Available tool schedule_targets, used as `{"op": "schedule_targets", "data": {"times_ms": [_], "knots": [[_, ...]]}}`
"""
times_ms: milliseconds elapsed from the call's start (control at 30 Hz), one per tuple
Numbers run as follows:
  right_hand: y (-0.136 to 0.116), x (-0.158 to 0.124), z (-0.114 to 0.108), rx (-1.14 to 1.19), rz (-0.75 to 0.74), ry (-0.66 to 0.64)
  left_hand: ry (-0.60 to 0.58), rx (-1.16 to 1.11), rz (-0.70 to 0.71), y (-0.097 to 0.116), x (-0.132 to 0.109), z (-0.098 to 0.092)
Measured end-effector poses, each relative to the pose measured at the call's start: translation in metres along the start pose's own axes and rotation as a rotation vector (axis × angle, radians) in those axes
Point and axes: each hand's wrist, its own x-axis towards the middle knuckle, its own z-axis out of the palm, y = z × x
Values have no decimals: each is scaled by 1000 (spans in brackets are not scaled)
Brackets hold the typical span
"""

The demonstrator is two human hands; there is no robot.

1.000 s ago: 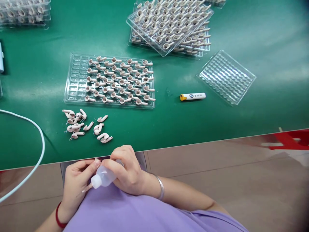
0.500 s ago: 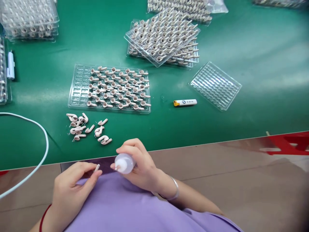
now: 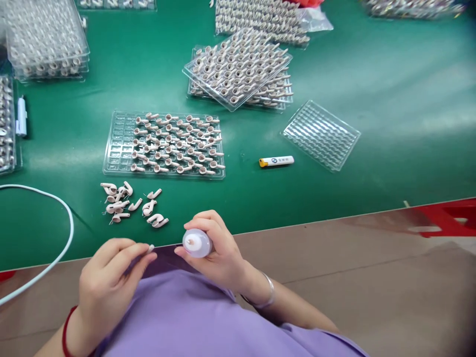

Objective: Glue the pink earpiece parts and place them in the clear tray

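Note:
My right hand (image 3: 215,250) is closed around a small translucent squeeze bottle (image 3: 197,243), its open neck turned up toward me at the table's near edge. My left hand (image 3: 109,280) pinches a small white cap (image 3: 150,248) between thumb and fingers, a short gap left of the bottle. Just beyond both hands, a loose pile of beige earbud shells (image 3: 130,203) lies on the green table. Behind the pile sits a clear tray (image 3: 117,144) mostly filled with the same shells.
Stacked full trays (image 3: 238,69) stand at the back centre, more stacks at the back left (image 3: 44,44). An empty clear tray (image 3: 322,135) and a white lighter (image 3: 275,161) lie to the right. A white cable (image 3: 55,258) curves at the left.
The cap has come off the bottle and stays in my left hand. My right hand has turned the bottle from lying sideways to neck-up and lifted it slightly. The view tilted down.

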Motion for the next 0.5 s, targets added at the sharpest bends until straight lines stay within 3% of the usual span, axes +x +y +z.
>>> {"op": "schedule_targets", "data": {"times_ms": [167, 300, 400, 500], "knots": [[1, 3, 1, 53, 21, 37, 171, 158, 63, -27, 69, -1], [3, 3, 1, 60, 5, 47, 124, 262, 42, -56, 121, -5], [3, 3, 1, 71, -5, 46, 76, 271, 48, -70, 137, -7], [3, 4, 0, 76, -9, 46, 45, 273, 48, -75, 137, -8]]}}
